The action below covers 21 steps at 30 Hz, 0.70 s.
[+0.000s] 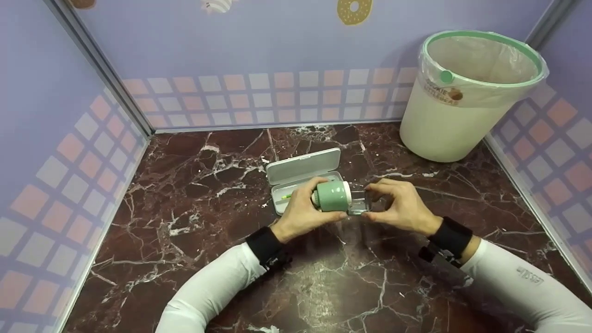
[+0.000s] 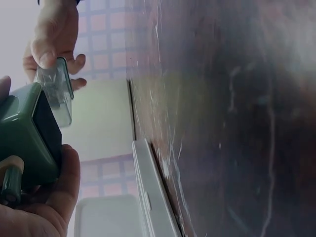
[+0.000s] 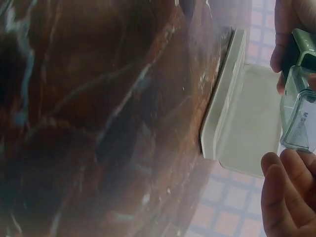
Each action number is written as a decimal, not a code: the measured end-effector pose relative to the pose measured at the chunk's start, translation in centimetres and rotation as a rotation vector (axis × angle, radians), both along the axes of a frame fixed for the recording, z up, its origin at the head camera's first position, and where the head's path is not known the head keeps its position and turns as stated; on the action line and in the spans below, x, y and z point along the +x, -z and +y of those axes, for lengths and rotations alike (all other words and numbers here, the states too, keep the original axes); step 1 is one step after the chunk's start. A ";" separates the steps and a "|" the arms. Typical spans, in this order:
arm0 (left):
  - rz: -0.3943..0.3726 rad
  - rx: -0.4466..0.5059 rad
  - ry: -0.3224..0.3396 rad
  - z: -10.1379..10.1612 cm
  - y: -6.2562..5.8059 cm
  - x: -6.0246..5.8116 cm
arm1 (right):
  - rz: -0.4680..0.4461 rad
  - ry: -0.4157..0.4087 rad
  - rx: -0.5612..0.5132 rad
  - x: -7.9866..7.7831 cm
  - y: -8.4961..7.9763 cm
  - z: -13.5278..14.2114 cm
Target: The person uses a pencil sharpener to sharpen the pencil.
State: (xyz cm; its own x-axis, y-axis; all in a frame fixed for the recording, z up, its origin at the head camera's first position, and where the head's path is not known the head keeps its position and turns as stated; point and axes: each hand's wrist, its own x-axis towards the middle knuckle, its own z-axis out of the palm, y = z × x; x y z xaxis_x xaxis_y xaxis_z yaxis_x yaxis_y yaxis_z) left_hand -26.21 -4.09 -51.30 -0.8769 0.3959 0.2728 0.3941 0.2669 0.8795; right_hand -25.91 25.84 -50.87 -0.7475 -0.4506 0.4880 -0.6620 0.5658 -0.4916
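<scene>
My left hand [image 1: 299, 213] grips a green pencil sharpener [image 1: 333, 196] with a white rim, its body turned on its side. In the left wrist view a small crank handle [image 2: 12, 183] shows on the sharpener's near side. At its right end is a clear plastic shavings drawer [image 1: 359, 203], which my right hand [image 1: 401, 206] pinches between thumb and fingertips. The left wrist view shows the drawer outside the body, lined up close to its dark end face. Behind the left hand lies an open light-grey pencil case [image 1: 303, 169], with a yellow-green pencil [image 1: 286, 196] inside, partly hidden.
A white bin [image 1: 446, 120] with a green rim and a plastic liner stands at the back right. Dark red marbled tabletop [image 1: 194, 185] extends around the hands. Purple patterned panels [image 1: 259, 41] close off the back and both sides.
</scene>
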 end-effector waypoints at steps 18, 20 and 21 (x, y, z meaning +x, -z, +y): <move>0.038 -0.027 0.102 1.6 0.4 0.5 | -0.145 -0.154 -0.150 0.2 1.3 -0.8; 0.042 -0.034 0.123 1.9 0.4 0.6 | -0.131 -0.172 -0.168 0.1 1.7 -1.0; 0.040 -0.039 0.128 2.0 0.3 0.6 | -0.126 -0.177 -0.177 0.1 1.8 -1.1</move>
